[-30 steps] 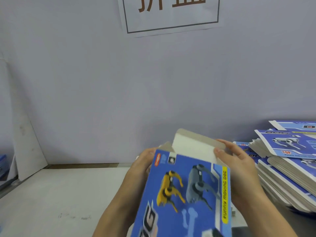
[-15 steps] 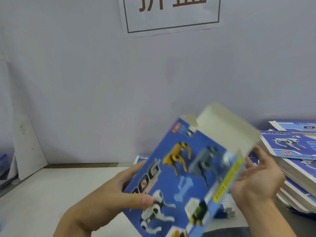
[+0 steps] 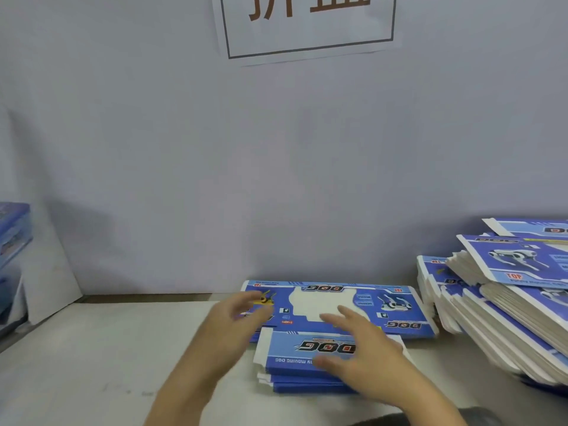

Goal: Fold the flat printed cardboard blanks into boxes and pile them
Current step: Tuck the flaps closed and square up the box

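A flat blue printed blank with dog pictures lies on the table against the wall. In front of it sits a short stack of narrower blue "DOG" blanks. My left hand, blurred, hovers with loosely spread fingers over the left end of the far blank. With its fingers straight and spread, my right hand is over the near stack; whether it touches is unclear. Neither hand holds anything.
A tall slanting pile of flat blanks fills the right side of the table. Blue boxes show at the left edge beside a leaning white board. A paper sign hangs on the grey wall.
The half-folded box that both hands held and turned has left the view. Both hands have come down, free, over the blanks lying on the table.
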A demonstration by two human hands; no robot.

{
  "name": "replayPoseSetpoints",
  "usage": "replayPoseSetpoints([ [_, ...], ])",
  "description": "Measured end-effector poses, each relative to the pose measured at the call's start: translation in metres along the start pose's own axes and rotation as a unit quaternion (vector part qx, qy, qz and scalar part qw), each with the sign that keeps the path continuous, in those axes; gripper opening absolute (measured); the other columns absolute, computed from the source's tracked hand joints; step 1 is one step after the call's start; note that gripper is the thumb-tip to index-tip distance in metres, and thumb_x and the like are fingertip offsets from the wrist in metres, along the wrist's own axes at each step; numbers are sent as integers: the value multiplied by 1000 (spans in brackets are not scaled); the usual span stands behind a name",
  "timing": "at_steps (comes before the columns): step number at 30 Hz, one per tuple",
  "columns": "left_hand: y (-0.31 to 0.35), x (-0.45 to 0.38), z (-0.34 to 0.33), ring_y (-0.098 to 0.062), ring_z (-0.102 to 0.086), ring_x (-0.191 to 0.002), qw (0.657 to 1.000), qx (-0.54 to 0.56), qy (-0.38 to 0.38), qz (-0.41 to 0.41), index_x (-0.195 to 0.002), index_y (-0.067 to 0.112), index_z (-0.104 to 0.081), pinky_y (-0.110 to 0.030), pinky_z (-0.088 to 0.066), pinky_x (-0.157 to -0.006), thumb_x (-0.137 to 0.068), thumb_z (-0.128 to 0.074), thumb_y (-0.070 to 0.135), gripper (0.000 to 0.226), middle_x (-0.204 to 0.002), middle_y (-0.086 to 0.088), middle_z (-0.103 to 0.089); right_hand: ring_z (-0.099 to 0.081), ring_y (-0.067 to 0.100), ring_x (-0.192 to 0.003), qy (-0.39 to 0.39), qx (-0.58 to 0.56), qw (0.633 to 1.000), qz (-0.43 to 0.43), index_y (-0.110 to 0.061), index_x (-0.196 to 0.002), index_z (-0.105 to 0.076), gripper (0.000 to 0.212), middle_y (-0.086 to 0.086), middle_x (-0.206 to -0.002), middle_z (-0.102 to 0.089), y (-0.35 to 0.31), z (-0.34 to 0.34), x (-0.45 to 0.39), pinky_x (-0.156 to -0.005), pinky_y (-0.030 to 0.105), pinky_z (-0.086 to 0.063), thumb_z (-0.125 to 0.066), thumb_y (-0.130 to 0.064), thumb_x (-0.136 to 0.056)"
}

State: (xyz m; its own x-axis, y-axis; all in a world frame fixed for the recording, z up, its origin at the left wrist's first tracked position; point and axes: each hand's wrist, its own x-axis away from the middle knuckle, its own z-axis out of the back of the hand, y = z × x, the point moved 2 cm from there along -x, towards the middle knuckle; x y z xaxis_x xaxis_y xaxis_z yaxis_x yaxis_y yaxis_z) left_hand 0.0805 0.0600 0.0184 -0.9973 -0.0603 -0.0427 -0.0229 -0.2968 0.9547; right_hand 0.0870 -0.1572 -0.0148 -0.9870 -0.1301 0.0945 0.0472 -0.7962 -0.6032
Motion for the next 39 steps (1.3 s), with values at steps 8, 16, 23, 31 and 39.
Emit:
replayPoseSetpoints([
  [8,-9,4,-26,-4,-43,-118,949,-293,-118,-14,-138,48,-43,-21,-38,-98,-91,-62,54,51,-144,15,-44,-10,18,-153,-32,130,991,5,-54,-146,-32,65,-18,-163,-17,-2,4,4,-120,51,-15,-64,-51,-90],
  [16,1,-2,-16,2,-60,-100,980,-159,69,-96,-112,31,-65,-10,-48,-76,-95,-63,33,17,-109,15,-65,-30,18,-144,7,107,994,38,-51,-141,-42,42,-16,-155,-37,-6,10,10,-116,44,-24,-49,-47,-100],
  [23,12,-1,-8,-14,-59,-105,959,-40,221,-175,-105,27,-63,2,-41,-63,-97,-60,18,12,-109,7,-66,-59,14,-103,240,102,960,107,-47,-138,-49,37,-12,-122,-67,-9,21,9,-82,29,-51,-36,-43,-104],
  [31,11,-5,-7,-15,-57,-112,967,78,191,-148,-117,31,-53,-11,-49,-49,-90,-60,34,28,-124,4,-60,-41,3,-41,447,-40,857,253,-15,-95,-70,39,-19,-46,-38,-30,48,24,-41,9,-30,-39,-38,-102],
  [39,33,11,-15,5,-64,-104,951,185,118,-218,-116,41,-53,-11,-54,-65,-73,-61,54,45,-108,29,-67,-61,26,-65,349,-344,812,318,-8,-86,-63,35,5,-75,-68,-55,80,50,-55,37,-56,-48,-37,-101],
])
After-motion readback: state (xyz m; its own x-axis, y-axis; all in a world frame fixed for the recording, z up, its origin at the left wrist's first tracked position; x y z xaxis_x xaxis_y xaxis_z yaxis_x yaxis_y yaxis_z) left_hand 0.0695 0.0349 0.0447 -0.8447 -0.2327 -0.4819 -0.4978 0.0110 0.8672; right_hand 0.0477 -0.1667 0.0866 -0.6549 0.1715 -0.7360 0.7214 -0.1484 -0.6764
